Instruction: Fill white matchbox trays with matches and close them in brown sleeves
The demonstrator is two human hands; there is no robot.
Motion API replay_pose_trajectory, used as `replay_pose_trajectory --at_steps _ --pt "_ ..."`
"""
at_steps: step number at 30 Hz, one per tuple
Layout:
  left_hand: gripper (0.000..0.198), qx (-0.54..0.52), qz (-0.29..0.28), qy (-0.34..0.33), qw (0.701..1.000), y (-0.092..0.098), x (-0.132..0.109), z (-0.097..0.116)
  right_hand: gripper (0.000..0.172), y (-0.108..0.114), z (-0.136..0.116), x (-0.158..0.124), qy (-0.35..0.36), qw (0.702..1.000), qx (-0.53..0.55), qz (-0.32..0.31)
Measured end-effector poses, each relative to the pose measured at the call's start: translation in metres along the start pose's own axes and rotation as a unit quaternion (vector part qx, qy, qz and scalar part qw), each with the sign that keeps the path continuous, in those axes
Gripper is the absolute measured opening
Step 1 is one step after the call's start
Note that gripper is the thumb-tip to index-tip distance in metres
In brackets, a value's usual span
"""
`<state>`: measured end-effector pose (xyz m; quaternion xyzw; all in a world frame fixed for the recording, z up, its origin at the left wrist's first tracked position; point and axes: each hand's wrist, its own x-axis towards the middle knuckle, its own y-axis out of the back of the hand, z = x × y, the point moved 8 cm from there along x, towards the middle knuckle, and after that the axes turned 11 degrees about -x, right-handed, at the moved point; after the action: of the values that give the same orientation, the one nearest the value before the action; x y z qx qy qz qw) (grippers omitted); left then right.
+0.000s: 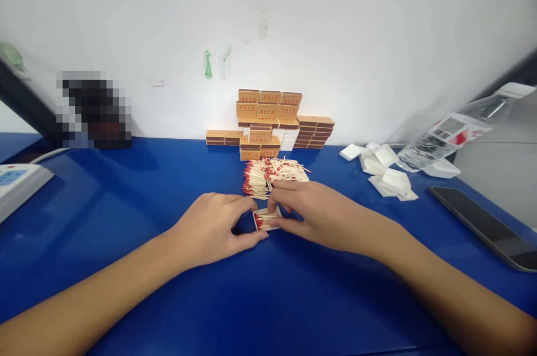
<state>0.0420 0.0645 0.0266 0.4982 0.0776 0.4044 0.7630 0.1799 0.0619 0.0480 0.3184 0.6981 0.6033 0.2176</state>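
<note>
A small white matchbox tray lies on the blue table in front of me, with red-tipped matches inside it. My left hand holds the tray's left end between thumb and index finger. Thumb and fingertips of my right hand close on the matches at the tray's right side, hiding part of them. Just behind the tray is a heap of loose matches, partly covered by my right hand. Orange matchboxes are stacked behind the heap against the wall.
Several white empty trays lie to the right, beside a leaning plastic bottle and a dark phone. A white power strip sits at the left edge. A dark blurred-out object stands by the wall.
</note>
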Motion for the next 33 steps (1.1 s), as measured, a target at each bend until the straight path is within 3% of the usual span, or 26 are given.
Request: replay_pose_trajectory --at_steps 3,14,21,26,33 --pt "0.026 0.003 0.002 -0.003 1.0 0.0 0.0 0.001 0.001 0.001 0.005 0.001 -0.001 1.0 -0.007 -0.001" --pt "0.026 0.008 0.005 -0.018 1.0 -0.001 -0.001 0.004 0.011 -0.007 0.006 -0.002 0.001 1.0 0.024 -0.01" --pt "0.025 -0.001 -0.023 -0.01 1.0 -0.008 -0.001 0.009 0.014 -0.001 0.022 0.021 -0.062 0.992 0.012 0.107" --pt "0.025 0.001 -0.045 -0.004 0.999 -0.011 -0.002 0.014 0.012 -0.012 0.022 0.038 -0.076 0.995 -0.01 0.057" --pt "0.026 0.002 -0.044 -0.003 0.999 -0.01 -0.002 0.014 0.015 -0.015 0.024 0.034 -0.099 0.994 -0.039 -0.019"
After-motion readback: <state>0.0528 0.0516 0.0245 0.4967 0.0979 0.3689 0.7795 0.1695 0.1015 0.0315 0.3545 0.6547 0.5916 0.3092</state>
